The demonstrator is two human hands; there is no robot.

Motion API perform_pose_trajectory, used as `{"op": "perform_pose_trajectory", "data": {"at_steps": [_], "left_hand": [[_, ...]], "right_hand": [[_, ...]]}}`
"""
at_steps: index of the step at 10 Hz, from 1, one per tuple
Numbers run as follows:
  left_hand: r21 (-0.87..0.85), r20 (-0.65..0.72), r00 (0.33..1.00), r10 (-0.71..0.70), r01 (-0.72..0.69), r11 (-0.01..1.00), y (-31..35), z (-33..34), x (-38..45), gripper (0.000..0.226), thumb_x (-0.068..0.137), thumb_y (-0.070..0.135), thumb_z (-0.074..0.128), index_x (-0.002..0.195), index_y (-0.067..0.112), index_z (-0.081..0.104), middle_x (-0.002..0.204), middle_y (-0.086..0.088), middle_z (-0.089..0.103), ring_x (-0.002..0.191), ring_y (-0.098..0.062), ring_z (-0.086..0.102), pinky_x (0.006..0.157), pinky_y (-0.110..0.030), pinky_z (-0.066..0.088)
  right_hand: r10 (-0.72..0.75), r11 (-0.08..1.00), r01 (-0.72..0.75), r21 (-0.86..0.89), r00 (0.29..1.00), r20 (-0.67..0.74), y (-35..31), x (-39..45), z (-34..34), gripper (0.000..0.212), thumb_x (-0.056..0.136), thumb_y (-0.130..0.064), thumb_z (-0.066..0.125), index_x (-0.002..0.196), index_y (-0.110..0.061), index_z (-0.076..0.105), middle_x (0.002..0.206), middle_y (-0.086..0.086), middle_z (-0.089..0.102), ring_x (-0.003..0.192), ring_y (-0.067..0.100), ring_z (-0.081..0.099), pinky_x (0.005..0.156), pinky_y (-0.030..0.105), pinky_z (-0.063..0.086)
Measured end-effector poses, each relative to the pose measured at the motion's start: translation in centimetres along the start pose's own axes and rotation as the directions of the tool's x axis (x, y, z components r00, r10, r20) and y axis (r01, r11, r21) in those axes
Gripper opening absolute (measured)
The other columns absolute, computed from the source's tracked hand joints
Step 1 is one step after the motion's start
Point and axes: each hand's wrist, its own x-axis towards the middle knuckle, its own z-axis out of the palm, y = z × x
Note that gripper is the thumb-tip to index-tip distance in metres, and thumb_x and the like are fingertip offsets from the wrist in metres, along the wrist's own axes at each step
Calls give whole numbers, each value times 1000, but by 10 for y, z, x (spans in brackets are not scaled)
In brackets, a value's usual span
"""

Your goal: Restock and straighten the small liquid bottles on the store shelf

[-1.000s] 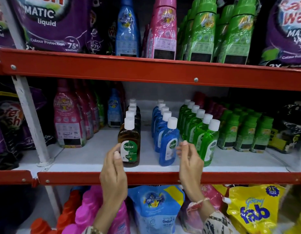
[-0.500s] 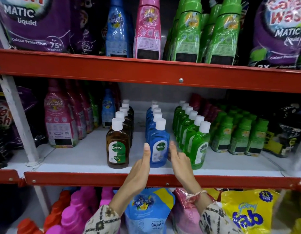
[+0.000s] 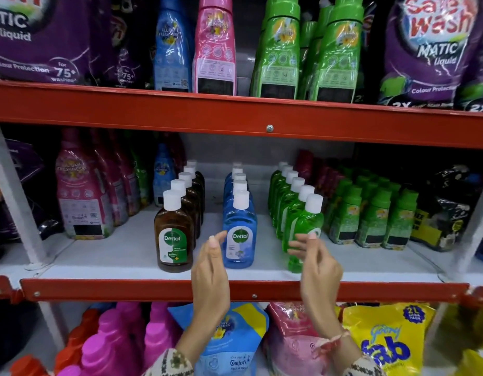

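Three straight rows of small white-capped Dettol bottles stand on the white middle shelf (image 3: 121, 256): brown bottles (image 3: 174, 234) on the left, blue bottles (image 3: 239, 232) in the centre, green bottles (image 3: 302, 226) on the right. My left hand (image 3: 210, 275) is raised in front of the shelf edge, just left of the front blue bottle, fingers loosely extended and holding nothing. My right hand (image 3: 316, 267) hovers at the front green bottle, fingertips at its lower label; whether they touch it is unclear. It grips nothing.
Tall pink softener bottles (image 3: 80, 196) stand left of the brown row and squat green bottles (image 3: 370, 215) right of the green row. Red shelf rails (image 3: 235, 115) run above and below. Refill pouches (image 3: 384, 340) and pink bottles (image 3: 110, 346) fill the shelf underneath.
My hands left the front blue bottle they were flanking. The right hand moved right to the front green bottle, and the left hand drew back to the blue bottle's left side.
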Motion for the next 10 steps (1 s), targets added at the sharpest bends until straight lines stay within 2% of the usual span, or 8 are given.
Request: {"op": "perform_pose_trajectory", "data": {"at_steps": [1, 2, 4, 6, 7, 8, 9, 10], "left_hand": [[-26, 139, 990, -18, 22, 999, -4, 23, -3, 82, 83, 79, 13, 120, 26, 65, 119, 15, 67, 116, 4, 57, 96, -3, 36], [30, 299, 944, -136, 134, 991, -3, 52, -5, 103, 61, 99, 8, 117, 31, 60, 119, 11, 63, 113, -2, 57, 103, -23, 36], [188, 456, 846, -276, 212, 959, 4, 89, -11, 73, 55, 101, -4, 79, 47, 40, 100, 9, 50, 99, -11, 49, 91, -33, 31], [214, 498, 808, -315, 237, 948, 22, 96, -14, 73, 63, 94, -7, 82, 49, 48, 85, 21, 48, 79, 8, 42, 75, -23, 33], [145, 528, 800, -285, 246, 958, 21, 97, -8, 85, 74, 81, 1, 132, 41, 49, 129, 11, 57, 112, 0, 44, 100, -24, 29], [110, 558, 781, -282, 267, 957, 20, 96, -3, 96, 73, 82, 5, 143, 29, 44, 143, 5, 50, 123, -2, 41, 110, -25, 25], [180, 564, 772, -292, 231, 956, 19, 94, -2, 93, 79, 80, 6, 144, 26, 44, 137, 11, 48, 125, -3, 41, 110, -26, 25], [251, 458, 882, -113, -6, 968, 22, 85, -4, 78, 89, 74, 15, 143, 27, 45, 146, -3, 50, 133, -12, 46, 112, -29, 35]], "right_hand": [[27, 999, -30, -36, 996, -85, 16, 20, -21, 39, 99, -45, 34, 94, -22, 64, 78, -3, 67, 81, 24, 69, 66, 36, 51], [131, 982, -127, -138, 991, 20, 32, 40, -33, 47, 102, -44, 31, 110, -10, 63, 83, 11, 62, 93, 35, 63, 77, 39, 44], [243, 960, -202, -194, 946, 215, 35, 55, -37, 67, 101, -49, 27, 94, 3, 69, 88, 19, 70, 85, 32, 62, 79, 41, 47], [204, 968, -162, -190, 953, 225, 38, 55, -37, 66, 100, -51, 26, 99, -1, 71, 99, 20, 72, 87, 30, 61, 86, 44, 49], [186, 967, -144, -211, 964, 192, 41, 52, -39, 66, 99, -54, 26, 95, -6, 72, 97, 18, 73, 92, 32, 63, 86, 45, 50], [171, 968, -133, -215, 971, 165, 49, 51, -41, 66, 98, -56, 26, 95, -9, 73, 94, 17, 74, 93, 33, 64, 86, 46, 51], [154, 970, -111, -214, 969, 193, 44, 48, -41, 67, 95, -61, 24, 103, -15, 72, 89, 14, 74, 84, 28, 63, 78, 41, 51], [78, 978, -42, -204, 982, 172, 28, 51, -54, 48, 94, -55, 37, 104, -20, 68, 93, 10, 75, 73, 19, 57, 69, 32, 48]]}}
